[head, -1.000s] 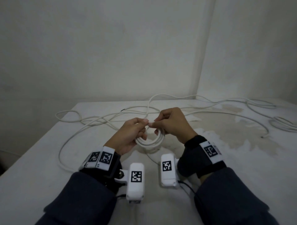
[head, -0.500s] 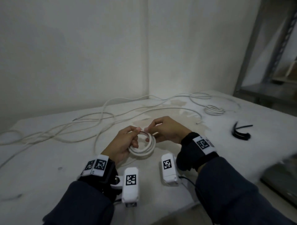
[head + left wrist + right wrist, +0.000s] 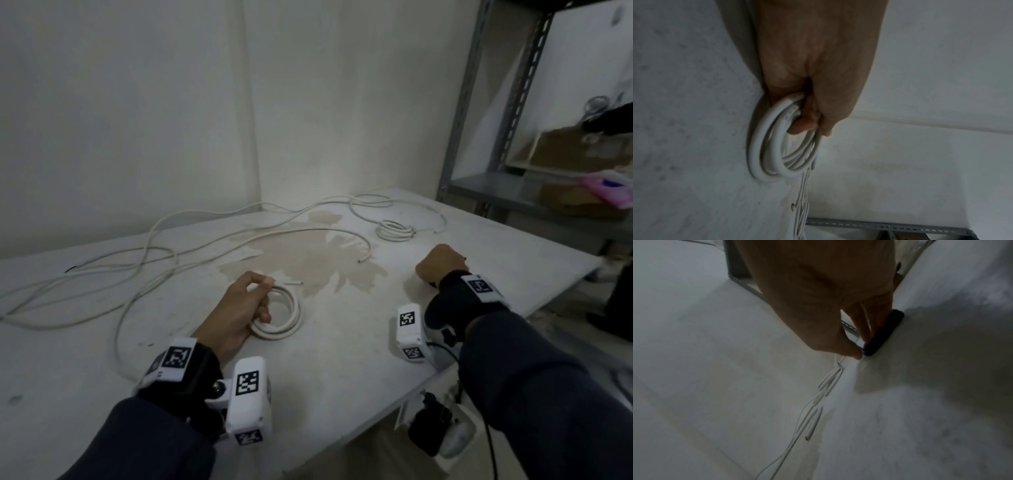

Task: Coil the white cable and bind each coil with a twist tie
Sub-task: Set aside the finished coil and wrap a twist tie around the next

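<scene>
My left hand (image 3: 267,299) grips a small coil of white cable (image 3: 295,312) that rests on the white table (image 3: 342,363). In the left wrist view the left hand (image 3: 809,123) has its fingers hooked through the coil (image 3: 753,149) and its thumb over the top. A short free cable end (image 3: 297,283) sticks out behind the coil. My right hand (image 3: 440,263) is far to the right, curled down onto the table. The right wrist view shows the right hand (image 3: 861,347) pinching one end of a black bundle of twist ties (image 3: 885,331) lying flat on the table.
Long loose white cable (image 3: 154,260) sprawls over the table's left and back. A second small coil (image 3: 394,230) lies at the back right. A brownish stain (image 3: 308,263) marks the middle. A grey metal shelf (image 3: 513,192) stands beyond the table's right edge.
My right hand let go of the coil and moved right onto the black twist ties. My left hand kept the coil and lowered it to the table. The view swung right.
</scene>
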`<action>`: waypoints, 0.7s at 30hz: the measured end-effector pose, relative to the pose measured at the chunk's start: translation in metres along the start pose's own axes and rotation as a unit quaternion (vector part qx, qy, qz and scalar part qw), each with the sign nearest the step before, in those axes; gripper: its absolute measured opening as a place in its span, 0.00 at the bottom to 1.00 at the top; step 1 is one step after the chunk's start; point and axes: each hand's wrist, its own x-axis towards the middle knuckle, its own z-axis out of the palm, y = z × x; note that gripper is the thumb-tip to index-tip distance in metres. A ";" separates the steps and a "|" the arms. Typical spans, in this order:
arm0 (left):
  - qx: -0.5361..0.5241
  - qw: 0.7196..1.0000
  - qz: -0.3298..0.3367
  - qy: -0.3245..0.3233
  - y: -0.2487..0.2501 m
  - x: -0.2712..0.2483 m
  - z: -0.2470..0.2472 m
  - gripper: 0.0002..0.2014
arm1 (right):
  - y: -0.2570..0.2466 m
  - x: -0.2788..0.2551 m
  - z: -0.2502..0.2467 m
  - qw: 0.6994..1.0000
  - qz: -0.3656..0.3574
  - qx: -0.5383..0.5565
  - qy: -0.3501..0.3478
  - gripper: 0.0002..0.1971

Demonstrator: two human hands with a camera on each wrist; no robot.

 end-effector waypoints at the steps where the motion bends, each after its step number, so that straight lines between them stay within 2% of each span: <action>1: -0.001 1.000 -0.002 0.000 0.000 0.000 0.000 0.07 | 0.002 0.002 0.001 1.000 0.001 -0.003 0.000 0.05; 4: -0.005 1.000 -0.006 0.000 0.000 -0.001 0.001 0.07 | 0.005 0.003 0.003 1.000 -0.002 0.002 0.011 0.10; 9: -0.021 1.000 -0.009 -0.007 0.000 -0.002 -0.001 0.07 | 0.002 0.004 0.003 0.999 -0.006 0.028 0.046 0.05; 13: -0.055 0.998 -0.013 -0.005 0.002 -0.002 -0.002 0.07 | -0.001 0.001 -0.001 0.994 0.005 0.082 0.077 0.11; 18: -0.032 0.999 -0.005 -0.008 0.004 0.001 -0.014 0.05 | -0.022 -0.003 -0.003 0.981 -0.064 0.145 0.109 0.09; 21: -0.022 1.000 0.000 -0.002 0.007 0.008 -0.031 0.05 | -0.040 -0.008 0.001 0.980 -0.089 0.144 0.102 0.10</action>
